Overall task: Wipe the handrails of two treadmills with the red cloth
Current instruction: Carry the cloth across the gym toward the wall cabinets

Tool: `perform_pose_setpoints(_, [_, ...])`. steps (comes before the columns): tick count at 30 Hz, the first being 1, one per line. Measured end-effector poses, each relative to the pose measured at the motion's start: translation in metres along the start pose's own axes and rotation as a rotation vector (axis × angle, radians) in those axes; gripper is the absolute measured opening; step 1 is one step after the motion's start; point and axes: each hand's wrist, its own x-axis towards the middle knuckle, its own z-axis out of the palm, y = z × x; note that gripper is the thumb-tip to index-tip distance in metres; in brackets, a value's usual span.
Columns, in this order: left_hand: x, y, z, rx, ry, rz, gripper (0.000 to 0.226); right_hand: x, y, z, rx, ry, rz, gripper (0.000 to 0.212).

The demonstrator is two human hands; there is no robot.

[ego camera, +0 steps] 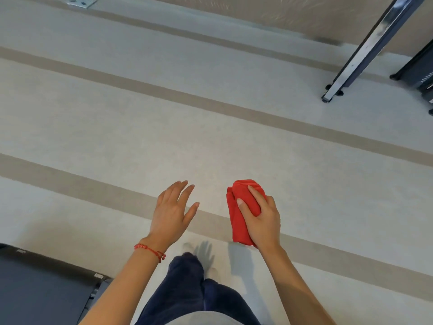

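My right hand [261, 218] is closed around a bunched red cloth [241, 208], held in the air above the pale floor. My left hand [172, 211] hovers beside it to the left, palm down, fingers spread and holding nothing; a red string bracelet circles its wrist. A dark treadmill deck [42, 287] fills the bottom-left corner. The rear end of another machine, with a long silver side rail [365, 50], reaches in from the top right. No handrail is in view.
The floor [164, 127] is light grey with tan diagonal stripes. My legs in dark blue trousers [194, 292] show at the bottom centre. A black machine base [419, 73] stands at the right edge. A patterned metal plate [82, 1] lies at the top left.
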Motion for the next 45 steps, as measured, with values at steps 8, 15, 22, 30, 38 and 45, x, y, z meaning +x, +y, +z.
perform_pose_setpoints(8, [0.098,-0.041,-0.002,-0.006,-0.009,-0.062,0.069,0.105,-0.036,0.037,-0.041,-0.046,-0.024,0.051])
perform_pose_setpoints(15, [0.174,-0.095,-0.02,-0.022,0.021,-0.133,0.068,0.193,-0.092,0.079,-0.042,-0.095,-0.082,0.05])
perform_pose_setpoints(22, [0.219,-0.141,-0.043,-0.023,0.081,-0.246,0.07,0.252,-0.141,0.121,-0.068,-0.195,-0.166,0.053])
perform_pose_setpoints(30, [0.233,-0.182,-0.06,-0.038,0.188,-0.482,0.068,0.309,-0.194,0.178,-0.123,-0.396,-0.341,0.053])
perform_pose_setpoints(38, [0.232,-0.217,-0.08,-0.007,0.313,-0.834,0.067,0.355,-0.261,0.246,-0.151,-0.729,-0.58,0.06])
perform_pose_setpoints(45, [0.234,-0.223,-0.084,0.013,0.401,-1.099,0.055,0.38,-0.306,0.293,-0.147,-0.917,-0.742,0.059])
